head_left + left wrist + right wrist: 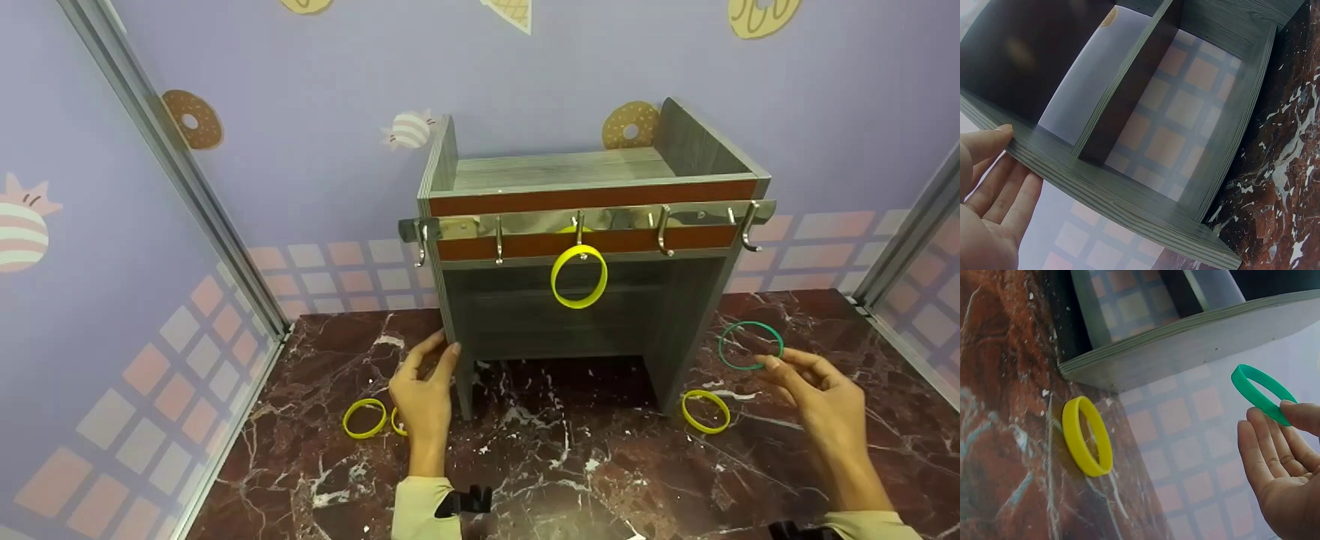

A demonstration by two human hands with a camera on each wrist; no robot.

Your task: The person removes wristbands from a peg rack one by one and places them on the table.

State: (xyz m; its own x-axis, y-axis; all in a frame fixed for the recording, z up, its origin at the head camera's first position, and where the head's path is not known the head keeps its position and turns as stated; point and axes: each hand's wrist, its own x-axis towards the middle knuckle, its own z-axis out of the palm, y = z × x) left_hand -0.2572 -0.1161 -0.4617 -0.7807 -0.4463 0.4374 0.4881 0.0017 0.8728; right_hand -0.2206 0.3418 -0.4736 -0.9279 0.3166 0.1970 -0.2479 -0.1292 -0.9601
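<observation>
Right wrist view: the right hand (1286, 467) pinches a thin green ring (1253, 396) at one side of its band, thumb against forefinger, the other fingers extended. The ring is held up in the air, apart from the counter (555, 487), to the right of the grey wooden stand (681, 322). It looks very light, probably flexible rubber or silicone that gives under a squeeze and is hard to break, with a surface likely more grippy than slick; the rim between two fingertips seems the natural hold, leaving the loop free.

The left hand (427, 394) grips the edge of the stand's left side panel, thumb on one face and fingers on the other. The stand appears stiff and far heavier.

Farther out, a yellow ring (577, 304) hangs from the middle hook (579, 225) of the metal rail (525, 223). Another yellow ring (705, 430) sits on the counter near the right panel; a third yellow ring (364, 436) lies left of the left hand.

A fourth yellow ring (394, 421) is mostly hidden behind that hand. The left fingertips disappear behind the panel in the head view, and the left wrist view cuts off part of the palm.
</observation>
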